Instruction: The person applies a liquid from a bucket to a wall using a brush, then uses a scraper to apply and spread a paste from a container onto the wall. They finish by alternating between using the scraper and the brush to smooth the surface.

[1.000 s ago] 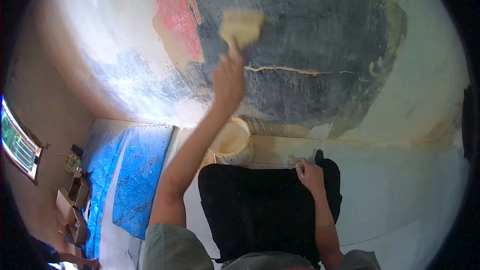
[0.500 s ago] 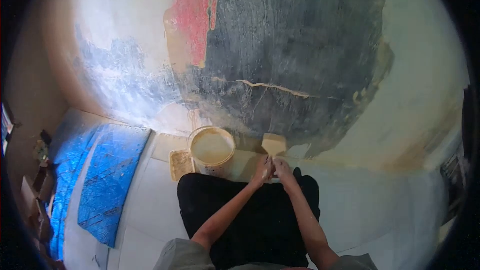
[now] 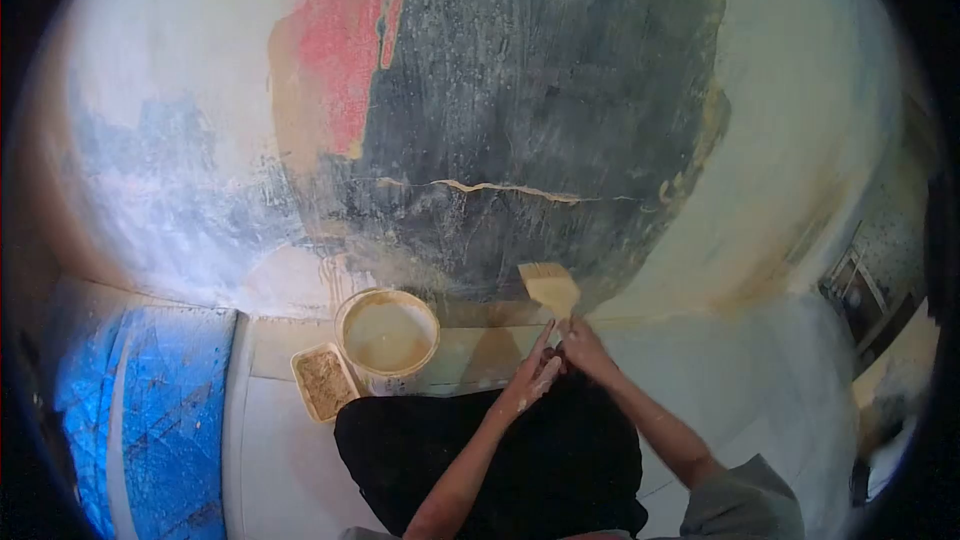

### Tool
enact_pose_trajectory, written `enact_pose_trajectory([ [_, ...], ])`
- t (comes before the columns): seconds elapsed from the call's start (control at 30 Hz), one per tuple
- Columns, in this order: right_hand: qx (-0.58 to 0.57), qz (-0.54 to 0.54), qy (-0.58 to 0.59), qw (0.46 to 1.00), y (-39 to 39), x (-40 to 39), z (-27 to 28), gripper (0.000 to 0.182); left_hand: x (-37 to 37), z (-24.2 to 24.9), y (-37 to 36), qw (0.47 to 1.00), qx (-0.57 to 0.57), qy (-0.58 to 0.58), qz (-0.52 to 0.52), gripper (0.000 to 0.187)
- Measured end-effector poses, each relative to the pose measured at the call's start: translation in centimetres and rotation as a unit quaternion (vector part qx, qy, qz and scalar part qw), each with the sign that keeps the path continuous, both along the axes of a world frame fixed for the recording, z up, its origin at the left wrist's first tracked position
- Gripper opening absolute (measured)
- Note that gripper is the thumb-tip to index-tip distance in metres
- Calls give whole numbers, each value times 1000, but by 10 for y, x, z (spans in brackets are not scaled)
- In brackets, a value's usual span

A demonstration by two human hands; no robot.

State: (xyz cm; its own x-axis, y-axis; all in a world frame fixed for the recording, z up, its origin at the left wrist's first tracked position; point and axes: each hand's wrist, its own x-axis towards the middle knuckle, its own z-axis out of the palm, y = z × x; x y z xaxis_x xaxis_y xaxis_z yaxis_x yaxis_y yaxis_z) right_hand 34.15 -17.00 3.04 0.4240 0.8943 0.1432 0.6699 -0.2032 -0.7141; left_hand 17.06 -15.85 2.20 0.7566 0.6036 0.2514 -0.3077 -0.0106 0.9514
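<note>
My right hand (image 3: 588, 352) is closed round the handle of a wide, pale paintbrush (image 3: 550, 288), its bristle end pointing up in front of the dark wall patch. Just left of the handle is my left hand (image 3: 533, 382), fingers stretched out, with whitish smears on its skin. Left of both hands stands a round bucket (image 3: 432, 345) holding cloudy, pale liquid. Beside the bucket sits a small rectangular tub (image 3: 300, 372) with brown, crumbly material in it.
Ahead rises a wall (image 3: 810, 130) with a large dark grey patch, a pink area and a pale crack line. A blue padded sheet (image 3: 175, 410) lies at left on the pale floor (image 3: 290, 480). Assorted objects stand at the far right.
The view has swung to the right. My hands have separated: the right one keeps the brush, while the left has opened out from the handle. The brush has tilted leftward.
</note>
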Motion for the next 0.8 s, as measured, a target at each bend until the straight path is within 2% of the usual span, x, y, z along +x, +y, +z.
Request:
enact_pose_trajectory([
  [0.07, 27, 30, -118, 992, -16, -11, 75, 38, 4, -7, 0, 999, 25, -17, 22, 67],
  [0.13, 73, 49, -158, 983, -24, -27, 140, 35, 4, -9, 1, 997, 49, -35, 47, 67],
  [0.2, 77, 34, -215, 973, -22, -42, 199, 32, -5, -7, 5, 962, 179, 149, 141, 68],
  [0.27, 155, 30, -254, 954, -13, -55, 251, 30, -5, -14, 10, 958, 181, 172, 139, 69],
  [0.3, 280, 44, -319, 904, 2, -55, 269, 27, -5, -18, 12, 953, 183, 194, 145, 70],
  [0.33, 263, 35, -342, 901, 8, -64, 301, 25, -4, -23, 13, 954, 181, 193, 139, 70],
  [0.4, 341, 26, -419, 841, 35, -66, 347, 23, -2, -29, 13, 934, 225, 210, 184, 69],
  [0.47, 405, 6, -548, 732, 73, -58, 389, 30, -5, -25, 12, 940, 206, 212, 170, 68],
  [0.5, 341, -4, -489, 803, 73, -82, 407, 42, -5, -23, 13, 944, 189, 217, 159, 68],
  [0.53, 273, -14, -422, 864, 75, -105, 421, 57, -4, -25, 13, 945, 188, 216, 160, 68],
  [0.57, 274, -12, -422, 864, 90, -104, 424, 57, -3, -30, 13, 941, 204, 208, 174, 68],
  [0.63, 371, 7, -538, 756, 116, -112, 426, 52, -3, -33, 15, 936, 217, 201, 192, 68],
  [0.67, 372, 9, -537, 757, 122, -113, 422, 52, -3, -34, 15, 937, 219, 194, 189, 68],
  [0.73, 249, -37, -450, 857, 106, -146, 406, 48, -4, -33, 17, 938, 219, 190, 189, 67],
  [0.77, 249, -34, -449, 857, 112, -138, 390, 48, -5, -31, 16, 934, 220, 204, 194, 67],
  [0.8, 306, -54, -501, 808, 126, -120, 363, 44, -6, -29, 15, 930, 219, 219, 198, 67],
])
